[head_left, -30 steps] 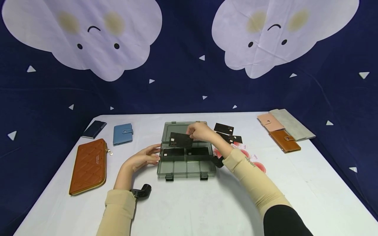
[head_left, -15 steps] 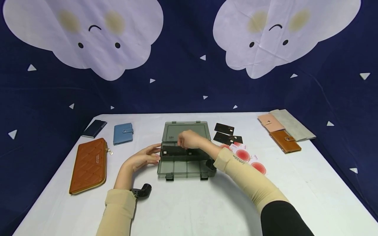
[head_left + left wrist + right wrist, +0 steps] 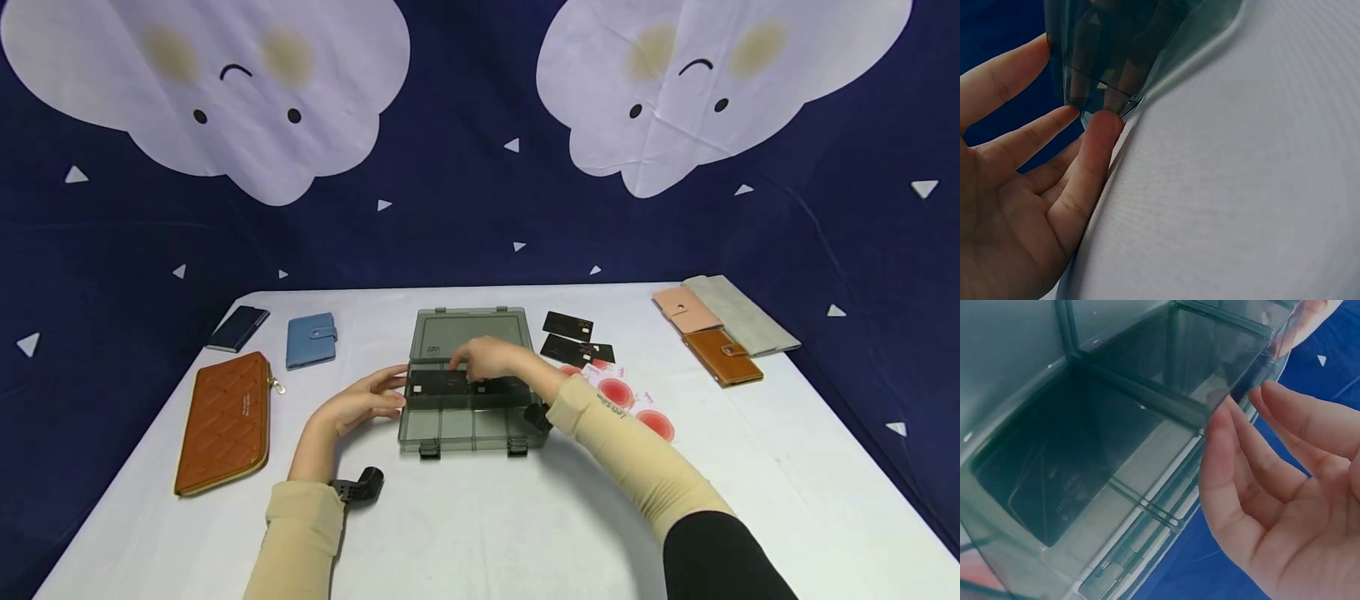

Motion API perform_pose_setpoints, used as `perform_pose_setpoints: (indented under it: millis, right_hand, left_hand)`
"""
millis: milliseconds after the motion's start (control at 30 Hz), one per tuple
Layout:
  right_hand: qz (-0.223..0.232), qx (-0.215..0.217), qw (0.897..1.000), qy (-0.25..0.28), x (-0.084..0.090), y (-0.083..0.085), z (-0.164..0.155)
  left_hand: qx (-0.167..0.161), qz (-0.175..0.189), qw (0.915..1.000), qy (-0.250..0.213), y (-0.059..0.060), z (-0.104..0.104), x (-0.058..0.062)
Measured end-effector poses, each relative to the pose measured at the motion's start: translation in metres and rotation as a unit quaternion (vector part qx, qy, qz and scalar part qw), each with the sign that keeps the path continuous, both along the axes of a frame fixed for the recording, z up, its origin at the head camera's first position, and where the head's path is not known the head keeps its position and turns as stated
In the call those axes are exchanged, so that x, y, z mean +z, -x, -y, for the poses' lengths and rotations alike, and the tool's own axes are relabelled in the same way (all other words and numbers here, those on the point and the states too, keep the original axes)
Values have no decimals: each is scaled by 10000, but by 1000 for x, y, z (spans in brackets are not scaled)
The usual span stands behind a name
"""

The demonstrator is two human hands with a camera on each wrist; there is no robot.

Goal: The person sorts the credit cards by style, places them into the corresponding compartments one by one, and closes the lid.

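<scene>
Left hand [image 3: 358, 407] flat, fingers straight, tips touching left wall of smoky clear organizer box [image 3: 471, 430] mid-table, lid laid back; right hand [image 3: 489, 357] over rear compartments, fingers loose and empty in wrist view, just above black card [image 3: 441, 384] lying flat in left rear compartment. Card judged light, stiff, slick, best pinched by long edges or lifted at a corner; box judged light, rigid, prone to sliding unless steadied at a side wall. Farther out: more black cards [image 3: 567, 326] right of box, brown quilted wallet [image 3: 223, 421] far left.
</scene>
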State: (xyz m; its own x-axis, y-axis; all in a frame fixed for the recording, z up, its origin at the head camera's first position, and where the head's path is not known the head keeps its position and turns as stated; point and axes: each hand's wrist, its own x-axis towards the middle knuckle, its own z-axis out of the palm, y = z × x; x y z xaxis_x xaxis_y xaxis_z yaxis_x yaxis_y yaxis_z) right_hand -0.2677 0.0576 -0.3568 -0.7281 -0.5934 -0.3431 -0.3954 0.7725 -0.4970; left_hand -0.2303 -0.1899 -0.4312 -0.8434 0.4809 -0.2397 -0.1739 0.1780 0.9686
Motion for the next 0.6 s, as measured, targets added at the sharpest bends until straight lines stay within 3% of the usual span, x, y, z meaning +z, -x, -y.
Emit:
perform_pose_setpoints:
  millis: [133,300,600]
  right_hand:
    - [2,-7,9996,274,2,1,-9]
    - [-61,-423,9947,935,8,6,-35]
    - [-473,-1643,9687,1798,-2,22,-100]
  left_hand:
    - [-33,-1,10000,-27,0,0,-1]
    - [-71,-34,10000,-45,1,0,-1]
    - [-71,-39,10000,-16,0,1,-1]
